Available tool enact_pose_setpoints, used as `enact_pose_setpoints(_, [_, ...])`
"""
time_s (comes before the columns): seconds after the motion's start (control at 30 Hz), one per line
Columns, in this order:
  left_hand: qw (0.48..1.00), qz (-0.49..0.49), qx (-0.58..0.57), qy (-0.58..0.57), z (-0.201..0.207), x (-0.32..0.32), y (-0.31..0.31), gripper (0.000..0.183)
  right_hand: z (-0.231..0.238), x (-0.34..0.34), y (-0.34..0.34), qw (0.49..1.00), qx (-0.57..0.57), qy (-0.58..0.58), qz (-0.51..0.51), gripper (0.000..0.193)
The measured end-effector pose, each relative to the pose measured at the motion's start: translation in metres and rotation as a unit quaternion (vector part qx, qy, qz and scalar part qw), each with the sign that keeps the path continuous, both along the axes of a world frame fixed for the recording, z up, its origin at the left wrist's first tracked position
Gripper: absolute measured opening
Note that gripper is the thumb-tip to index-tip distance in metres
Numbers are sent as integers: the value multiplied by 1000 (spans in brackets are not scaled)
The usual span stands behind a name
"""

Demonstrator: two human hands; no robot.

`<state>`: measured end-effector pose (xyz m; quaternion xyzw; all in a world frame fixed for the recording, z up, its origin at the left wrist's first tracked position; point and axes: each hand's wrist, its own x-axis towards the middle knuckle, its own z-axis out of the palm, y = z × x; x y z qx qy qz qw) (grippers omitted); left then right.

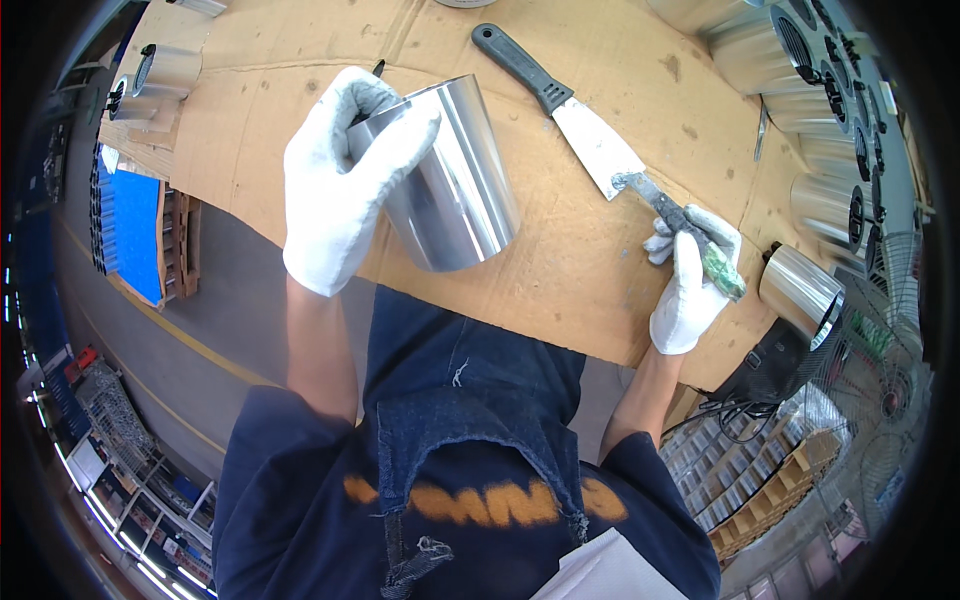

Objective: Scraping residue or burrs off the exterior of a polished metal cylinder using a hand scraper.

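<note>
Both my hands wear white gloves. My left hand (345, 175) grips a shiny metal cylinder (450, 180) at its upper rim, the thumb on the outer wall and the other fingers going behind the rim. The cylinder is tilted above the table. In my right hand (692, 285) is a narrow, grey-stained tool (668, 205) with a green-wrapped handle; its exact kind I cannot make out. Its tip meets the blade end of a putty knife (595, 140) with a black handle, which lies on the cardboard. Whether they touch or only overlap I cannot tell.
Brown cardboard (590, 270) covers the table. Another metal cylinder (805, 292) lies at the right edge, and several more (760, 45) are stacked at the far right. Two smaller-looking cylinders (168, 72) are at the far left. A mesh fan guard (880, 390) stands beyond the right edge.
</note>
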<state>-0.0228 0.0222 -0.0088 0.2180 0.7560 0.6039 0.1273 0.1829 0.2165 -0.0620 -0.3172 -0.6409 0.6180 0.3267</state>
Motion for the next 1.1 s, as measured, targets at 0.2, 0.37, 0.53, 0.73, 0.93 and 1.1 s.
enact_pose_setpoints(0.2, [1000, -3, 1, 26, -1, 0, 0, 22, -1, 1, 2, 999, -13, 40, -14, 27])
enact_pose_setpoints(0.37, [1000, 0, -1, 9, 1, 0, -1, 22, -1, -1, 2, 996, -23, 85, -9, 27])
enact_pose_setpoints(0.53, [999, -19, -13, -32, 3, 4, 1, 14, 2, -3, 4, 997, -20, 69, -36, 25])
enact_pose_setpoints(0.73, [999, -21, 4, -41, 2, 3, 0, 13, 8, -12, 4, 989, -32, 24, -140, 24])
enact_pose_setpoints(0.93, [999, -20, -11, -28, 5, 3, 0, 15, 11, -20, 0, 988, -22, -29, -153, 23])
enact_pose_setpoints(1.1, [999, -22, -18, -18, 5, 4, 1, 16, 13, -23, -2, 989, -19, -50, -138, 21])
